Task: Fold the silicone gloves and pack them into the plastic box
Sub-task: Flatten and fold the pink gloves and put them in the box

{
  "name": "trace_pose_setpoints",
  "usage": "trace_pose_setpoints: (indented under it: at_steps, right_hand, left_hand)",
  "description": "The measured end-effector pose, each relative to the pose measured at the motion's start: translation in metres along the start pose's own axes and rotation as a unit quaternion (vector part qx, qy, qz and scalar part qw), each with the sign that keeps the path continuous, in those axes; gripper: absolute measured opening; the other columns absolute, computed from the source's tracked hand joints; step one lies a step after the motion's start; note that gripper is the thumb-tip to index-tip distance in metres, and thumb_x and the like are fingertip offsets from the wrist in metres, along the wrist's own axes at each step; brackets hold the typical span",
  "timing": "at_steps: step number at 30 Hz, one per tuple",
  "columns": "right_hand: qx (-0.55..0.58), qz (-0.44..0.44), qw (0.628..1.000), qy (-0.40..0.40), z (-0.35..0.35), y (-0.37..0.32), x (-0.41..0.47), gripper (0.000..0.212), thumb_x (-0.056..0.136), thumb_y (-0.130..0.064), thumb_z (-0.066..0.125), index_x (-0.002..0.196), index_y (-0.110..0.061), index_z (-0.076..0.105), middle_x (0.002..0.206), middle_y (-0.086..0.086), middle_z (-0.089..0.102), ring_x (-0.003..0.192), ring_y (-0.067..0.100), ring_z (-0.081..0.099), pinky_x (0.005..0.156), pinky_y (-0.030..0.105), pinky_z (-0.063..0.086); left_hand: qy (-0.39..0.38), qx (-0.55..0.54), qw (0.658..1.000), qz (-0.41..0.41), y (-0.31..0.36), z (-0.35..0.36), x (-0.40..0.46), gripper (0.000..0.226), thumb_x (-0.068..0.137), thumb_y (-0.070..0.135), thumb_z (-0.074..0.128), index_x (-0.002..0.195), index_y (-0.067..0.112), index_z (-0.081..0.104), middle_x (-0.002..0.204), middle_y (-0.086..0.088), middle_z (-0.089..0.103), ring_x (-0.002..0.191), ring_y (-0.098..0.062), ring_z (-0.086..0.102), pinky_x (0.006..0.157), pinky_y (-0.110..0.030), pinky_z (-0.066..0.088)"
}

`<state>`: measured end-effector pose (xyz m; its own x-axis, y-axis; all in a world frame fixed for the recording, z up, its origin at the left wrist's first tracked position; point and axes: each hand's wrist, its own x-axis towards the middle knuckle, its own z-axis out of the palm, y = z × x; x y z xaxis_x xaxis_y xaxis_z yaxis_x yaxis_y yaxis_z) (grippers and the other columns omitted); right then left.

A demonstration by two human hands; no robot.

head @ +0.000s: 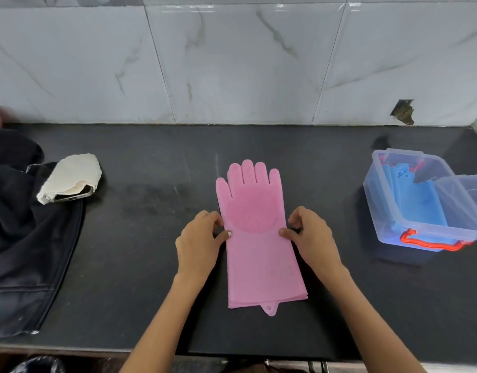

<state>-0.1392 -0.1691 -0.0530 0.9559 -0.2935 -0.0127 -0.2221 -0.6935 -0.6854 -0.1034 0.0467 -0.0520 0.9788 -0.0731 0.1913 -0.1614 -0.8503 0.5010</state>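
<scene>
A pink silicone glove [259, 254] lies flat on the black counter, fingers pointing to the wall, cuff toward me; a second layer shows at the cuff edge. My left hand [199, 243] pinches its left edge at the palm. My right hand [310, 235] pinches the right edge at the same height. At the right stands the clear plastic box [388, 211] with a red handle, open, with blue gloves [417, 197] folded inside.
A dark cloth bag [25, 224] covers the counter's left side, with a phone wrapped in a cream cloth [70, 181] on it. The box's clear lid [468, 195] leans at its right. A marble tiled wall [232, 63] rises behind the counter.
</scene>
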Motion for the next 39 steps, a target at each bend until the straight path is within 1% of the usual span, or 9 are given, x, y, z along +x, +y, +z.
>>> trace_pose_setpoints:
  at_steps: [5, 11, 15, 25, 28, 29, 33, 36, 39]
  right_hand:
    - [-0.143, -0.236, 0.957, -0.087, -0.016, 0.019, 0.011, 0.014, 0.089, -0.006, 0.059, 0.093, -0.015, 0.068, 0.096, -0.003, 0.066, 0.087, 0.017, 0.062, 0.08, 0.037, 0.052]
    - [-0.327, -0.456, 0.817, -0.131, -0.041, 0.017, 0.028, 0.044, 0.066, -0.008, 0.085, 0.107, -0.019, 0.073, 0.115, 0.005, 0.069, 0.105, 0.024, 0.067, 0.092, 0.03, 0.047]
    - [-0.354, -0.548, 0.742, -0.153, -0.045, 0.007, 0.041, 0.056, 0.042, -0.006, 0.095, 0.095, -0.014, 0.077, 0.099, 0.006, 0.075, 0.091, 0.025, 0.073, 0.075, 0.037, 0.057]
    - [-0.294, -0.506, 0.8, -0.128, -0.031, 0.02, 0.045, 0.028, 0.081, -0.005, 0.071, 0.108, -0.009, 0.07, 0.109, 0.007, 0.072, 0.092, 0.027, 0.071, 0.084, 0.037, 0.055]
    - [-0.278, -0.462, 0.833, -0.122, -0.028, 0.021, 0.045, 0.025, 0.096, -0.019, 0.048, 0.113, -0.012, 0.065, 0.112, 0.004, 0.069, 0.086, 0.026, 0.068, 0.085, 0.036, 0.053]
    - [-0.267, -0.446, 0.847, -0.109, -0.027, 0.02, 0.044, 0.028, 0.096, -0.022, 0.042, 0.11, -0.012, 0.063, 0.106, 0.003, 0.07, 0.078, 0.026, 0.065, 0.081, 0.036, 0.052]
    - [-0.192, -0.279, 0.94, -0.041, -0.017, 0.007, 0.049, 0.031, 0.09, -0.03, 0.033, 0.086, -0.011, 0.058, 0.071, 0.003, 0.065, 0.059, 0.029, 0.056, 0.059, 0.037, 0.046]
    - [-0.187, -0.119, 0.974, -0.035, -0.005, -0.01, 0.064, 0.039, 0.093, -0.033, 0.035, 0.06, -0.013, 0.043, 0.061, 0.004, 0.054, 0.059, 0.029, 0.048, 0.054, 0.032, 0.034]
    - [-0.193, -0.036, 0.98, -0.04, 0.007, -0.023, 0.075, 0.044, 0.093, -0.032, 0.033, 0.054, -0.013, 0.034, 0.056, 0.002, 0.042, 0.062, 0.027, 0.045, 0.056, 0.03, 0.033]
  left_hand:
    - [-0.052, 0.082, 0.958, 0.27, -0.028, -0.003, -0.002, 0.025, 0.082, 0.005, 0.067, 0.105, 0.015, 0.07, 0.107, 0.002, 0.067, 0.1, -0.018, 0.059, 0.083, -0.03, 0.054]
    - [-0.018, 0.184, 0.844, 0.503, -0.04, -0.013, 0.019, 0.041, 0.061, 0.003, 0.085, 0.1, 0.009, 0.074, 0.098, -0.006, 0.073, 0.09, -0.024, 0.07, 0.085, -0.034, 0.056]
    - [-0.061, 0.213, 0.754, 0.619, -0.038, -0.018, 0.039, 0.05, 0.046, 0.002, 0.09, 0.094, 0.007, 0.076, 0.092, -0.008, 0.076, 0.082, -0.021, 0.073, 0.079, -0.035, 0.059]
    - [-0.083, 0.229, 0.741, 0.626, -0.038, -0.01, 0.055, 0.044, 0.053, -0.006, 0.083, 0.094, 0.002, 0.068, 0.083, -0.011, 0.073, 0.043, -0.021, 0.063, 0.041, -0.027, 0.054]
    - [-0.049, 0.228, 0.787, 0.571, -0.03, -0.009, 0.052, 0.01, 0.088, 0.017, 0.056, 0.085, 0.007, 0.059, 0.068, -0.004, 0.069, 0.03, -0.019, 0.047, 0.03, -0.021, 0.04]
    - [-0.027, 0.197, 0.828, 0.524, -0.026, -0.006, 0.05, 0.033, 0.095, 0.026, 0.04, 0.076, 0.009, 0.06, 0.06, -0.003, 0.064, 0.028, -0.02, 0.042, 0.03, -0.02, 0.035]
    - [0.012, 0.022, 0.981, 0.194, 0.002, 0.009, 0.045, 0.032, 0.075, 0.032, 0.034, 0.047, 0.02, 0.026, 0.042, -0.01, 0.044, 0.041, -0.033, 0.036, 0.046, -0.027, 0.028]
    - [-0.018, -0.02, 0.996, -0.088, 0.017, 0.017, 0.061, 0.029, 0.079, 0.025, 0.041, 0.052, 0.015, 0.039, 0.054, -0.002, 0.048, 0.059, -0.032, 0.049, 0.057, -0.029, 0.032]
    - [-0.065, -0.017, 0.979, -0.195, 0.022, 0.025, 0.074, 0.02, 0.079, 0.027, 0.041, 0.075, 0.011, 0.054, 0.072, -0.003, 0.056, 0.071, -0.03, 0.054, 0.066, -0.03, 0.037]
